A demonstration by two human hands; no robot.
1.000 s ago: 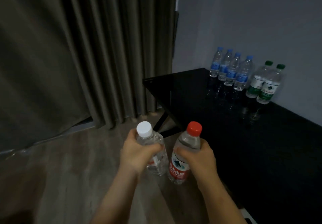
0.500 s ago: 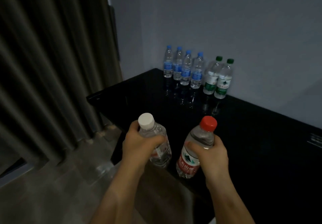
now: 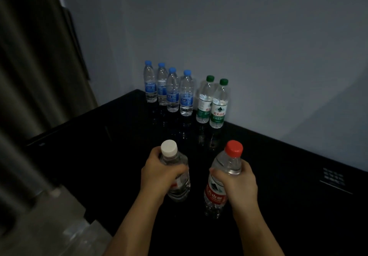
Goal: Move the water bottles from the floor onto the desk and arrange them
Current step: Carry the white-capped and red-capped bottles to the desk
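My left hand (image 3: 159, 176) grips a clear bottle with a white cap (image 3: 176, 173) around its upper body. My right hand (image 3: 238, 184) grips a red-capped, red-labelled bottle (image 3: 219, 184) just below its neck. Both bottles are upright over the near part of the black desk (image 3: 111, 148); whether they touch it I cannot tell. Along the wall at the back of the desk stand several blue-capped bottles (image 3: 172, 90) in a row. To their right are two green-capped bottles (image 3: 212, 102), close together.
A grey wall (image 3: 239, 37) backs the desk. Dark curtains (image 3: 29, 76) hang on the left. The wooden floor (image 3: 55, 228) shows at the lower left, past the desk's left edge. Faint white printing (image 3: 334, 178) marks the desk at right.
The view has swung from the floor and curtains to the desk. Both hands have carried their bottles forward over the desk top, nearer the row at the wall.
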